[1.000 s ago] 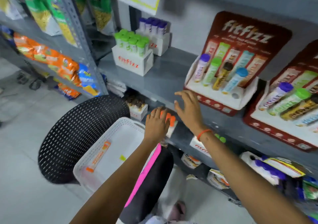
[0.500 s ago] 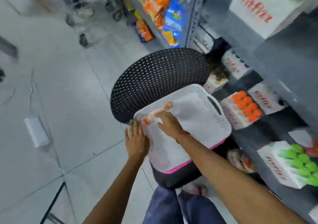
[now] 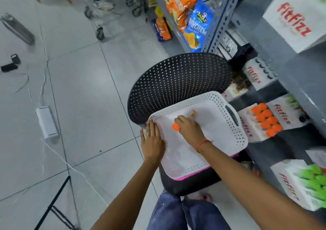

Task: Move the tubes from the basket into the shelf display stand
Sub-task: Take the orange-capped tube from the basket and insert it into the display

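Note:
A white perforated basket (image 3: 234, 132) rests on a black chair seat in front of me. My right hand (image 3: 189, 129) is inside the basket, closed around an orange-capped tube (image 3: 175, 126); the cap sticks out on the left of my fist and the tube's other end shows blurred past my fingers. My left hand (image 3: 152, 141) lies flat on the basket's left rim. A white display stand with orange-capped tubes (image 3: 264, 120) sits on the lower grey shelf to the right.
The black perforated chair back (image 3: 176, 81) rises behind the basket. Grey shelving (image 3: 299, 81) runs along the right with more white tube stands, one with green caps (image 3: 310, 178). Snack bags (image 3: 185, 5) fill shelves further back. Cables and a white box (image 3: 46, 122) lie on the tiled floor.
My view swung down from the upper shelf to the basket. My right hand went from the shelf into the basket and closed on the orange-capped tube; my left hand settled on the rim.

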Tool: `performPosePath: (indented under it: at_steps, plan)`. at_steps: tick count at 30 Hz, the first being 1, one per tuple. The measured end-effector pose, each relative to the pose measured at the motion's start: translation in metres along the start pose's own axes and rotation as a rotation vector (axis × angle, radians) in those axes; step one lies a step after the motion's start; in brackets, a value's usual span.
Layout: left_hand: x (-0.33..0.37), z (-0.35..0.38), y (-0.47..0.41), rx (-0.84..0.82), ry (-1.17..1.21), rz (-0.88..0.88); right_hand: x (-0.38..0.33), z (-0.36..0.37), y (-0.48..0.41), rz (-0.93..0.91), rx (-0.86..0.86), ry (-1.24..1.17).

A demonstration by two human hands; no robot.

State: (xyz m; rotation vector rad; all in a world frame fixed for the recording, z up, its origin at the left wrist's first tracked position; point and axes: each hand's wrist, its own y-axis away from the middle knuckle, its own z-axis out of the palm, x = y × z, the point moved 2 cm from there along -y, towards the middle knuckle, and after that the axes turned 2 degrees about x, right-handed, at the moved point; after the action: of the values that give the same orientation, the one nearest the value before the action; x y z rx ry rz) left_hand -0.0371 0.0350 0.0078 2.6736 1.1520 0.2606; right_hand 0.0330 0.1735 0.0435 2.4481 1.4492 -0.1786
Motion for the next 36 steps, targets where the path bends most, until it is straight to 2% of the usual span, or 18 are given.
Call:
performPosePath:
  at_steps: [4,8,12,16,20,24,28,32,36]
  plan:
    - [0.035,-0.02,-0.001,0.018,0.002,0.101,0.033,-0.051,0.043,0.237,0.142,-0.329]
    - [0.106,-0.052,-0.011,0.068,0.035,0.289,0.067,-0.108,0.1,0.444,0.324,-0.428]
    - [0.198,-0.091,-0.008,0.175,0.12,0.557,0.1,-0.169,0.171,0.613,0.467,-0.403]
    - [0.291,-0.131,0.018,0.291,0.287,0.807,0.13,-0.235,0.248,0.653,0.46,-0.383]
    - [0.367,-0.147,0.048,0.255,0.346,0.984,0.154,-0.298,0.317,0.723,0.484,-0.303]
    - [0.412,-0.135,0.062,0.125,0.197,1.001,0.175,-0.341,0.369,0.871,0.546,-0.266]
    - [0.418,-0.127,0.062,0.139,0.138,0.975,0.2,-0.366,0.392,0.964,0.632,-0.157]
    - [0.416,-0.125,0.06,0.158,0.098,0.982,0.219,-0.378,0.404,1.116,0.605,-0.094]
    - [0.415,-0.125,0.061,0.16,0.095,0.978,0.232,-0.382,0.408,1.165,0.528,-0.091]
